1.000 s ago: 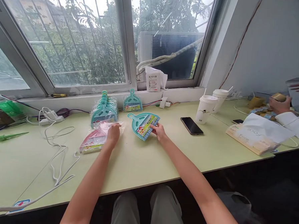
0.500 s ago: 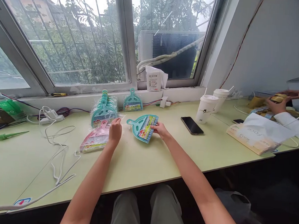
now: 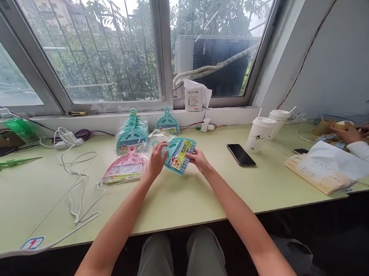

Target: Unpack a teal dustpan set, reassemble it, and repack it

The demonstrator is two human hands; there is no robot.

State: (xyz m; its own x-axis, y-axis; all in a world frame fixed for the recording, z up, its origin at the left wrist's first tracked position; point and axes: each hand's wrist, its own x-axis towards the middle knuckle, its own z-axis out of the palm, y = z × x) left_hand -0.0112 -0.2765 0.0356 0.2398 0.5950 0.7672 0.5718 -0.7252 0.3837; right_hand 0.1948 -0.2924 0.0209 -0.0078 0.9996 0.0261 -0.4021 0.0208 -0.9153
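Teal plastic, the small dustpan set (image 3: pixel 178 155) sits just above the pale green counter (image 3: pixel 200 196), tilted, near its middle in front of the window. The right hand (image 3: pixel 197 159) pinches its labelled right edge, and the left hand (image 3: pixel 157 158) closes on its handle end. A pink dustpan set (image 3: pixel 124 170) lies bagged just left, beside a teal stack (image 3: pixel 132 133).
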